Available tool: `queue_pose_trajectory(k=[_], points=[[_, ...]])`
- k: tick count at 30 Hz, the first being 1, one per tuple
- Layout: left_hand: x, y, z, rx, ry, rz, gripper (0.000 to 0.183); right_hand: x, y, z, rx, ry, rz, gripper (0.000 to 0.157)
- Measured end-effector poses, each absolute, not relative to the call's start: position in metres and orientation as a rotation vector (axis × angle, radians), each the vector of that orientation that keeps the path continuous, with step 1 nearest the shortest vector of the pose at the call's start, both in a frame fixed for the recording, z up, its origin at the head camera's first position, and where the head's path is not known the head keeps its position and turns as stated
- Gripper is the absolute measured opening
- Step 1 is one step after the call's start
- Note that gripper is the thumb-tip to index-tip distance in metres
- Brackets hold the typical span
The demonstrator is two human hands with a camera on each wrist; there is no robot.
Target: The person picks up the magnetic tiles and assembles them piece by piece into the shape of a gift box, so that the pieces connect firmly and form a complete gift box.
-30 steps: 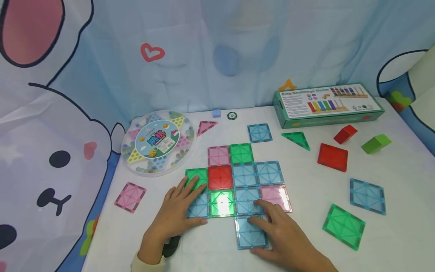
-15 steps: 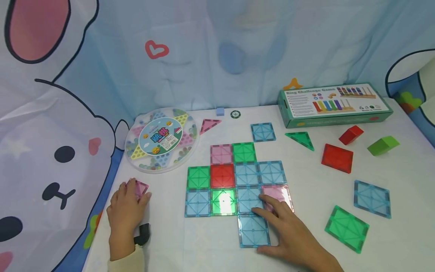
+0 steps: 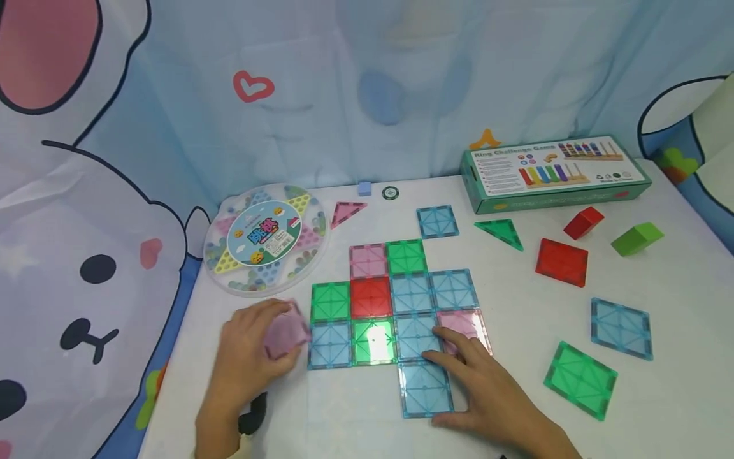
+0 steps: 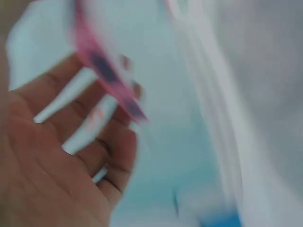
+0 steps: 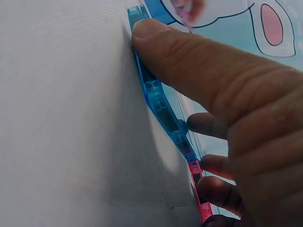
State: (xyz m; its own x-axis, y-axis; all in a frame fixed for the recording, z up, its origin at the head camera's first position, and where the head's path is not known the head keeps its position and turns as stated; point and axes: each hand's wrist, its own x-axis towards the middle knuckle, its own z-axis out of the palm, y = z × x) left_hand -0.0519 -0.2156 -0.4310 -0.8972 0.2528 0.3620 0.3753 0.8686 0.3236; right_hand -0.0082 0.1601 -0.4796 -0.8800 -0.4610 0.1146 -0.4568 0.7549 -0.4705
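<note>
In the head view my left hand [image 3: 246, 350] grips a pink square magnetic tile [image 3: 287, 330], tilted up off the table, just left of a flat patchwork of joined tiles. The left wrist view is blurred, with the pink tile's edge [image 4: 109, 75] against the fingers. My right hand [image 3: 487, 389] rests at the patchwork's lower right, fingers spread over a blue tile [image 3: 417, 328] and a pink tile [image 3: 461, 324]. Its thumb [image 5: 156, 35] touches the edge of the lowest blue tile [image 3: 425, 396]. Green tiles [image 3: 330, 301] and a red tile [image 3: 370, 297] also belong to the patchwork.
Loose on the right lie a red tile [image 3: 562, 262], a blue tile [image 3: 621, 328], a green tile [image 3: 580, 380] and two blocks, red [image 3: 583, 222] and green [image 3: 636, 239]. Behind are a round game case [image 3: 265, 239], a ring game box [image 3: 556, 173] and triangle tiles [image 3: 499, 233].
My left hand left the patchwork, reached the pink tile on the far left, picked it up and carried it right toward the patchwork. My right hand's fingertips shifted slightly; the laid tiles stayed put.
</note>
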Motion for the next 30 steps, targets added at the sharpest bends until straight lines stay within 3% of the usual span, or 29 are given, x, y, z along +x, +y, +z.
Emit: queue_pose_trajectory(k=[5, 9, 13, 17, 22, 26, 30], points=[[-0.038, -0.146, -0.445, -1.093, -2.703, -0.665, 0.061, -0.008, 0.160, -0.480, -0.753, 2.927, -0.783, 0.085], [-0.025, -0.120, -0.452, -1.274, -2.701, -0.506, 0.062, -0.009, 0.160, -0.480, -0.753, 2.934, -0.785, 0.086], [-0.020, -0.115, -0.456, -1.290, -2.712, -0.377, 0.069, -0.010, 0.160, -0.481, -0.753, 2.933, -0.788, 0.086], [-0.021, -0.113, -0.458, -1.275, -2.717, -0.360, 0.064, -0.010, 0.161, -0.480, -0.747, 2.936, -0.780, 0.086], [-0.027, -0.121, -0.456, -1.089, -2.843, -0.424, 0.061, -0.013, 0.164, -0.478, -0.713, 2.902, -0.888, 0.083], [-0.030, -0.132, -0.458, -0.921, -2.987, -0.392, 0.072, -0.020, 0.170, -0.476, -0.354, 3.002, -1.125, 0.071], [-0.033, -0.137, -0.461, -0.897, -3.031, -0.390, 0.074, -0.028, 0.176, -0.478, 0.131, 3.150, -1.052, 0.066]])
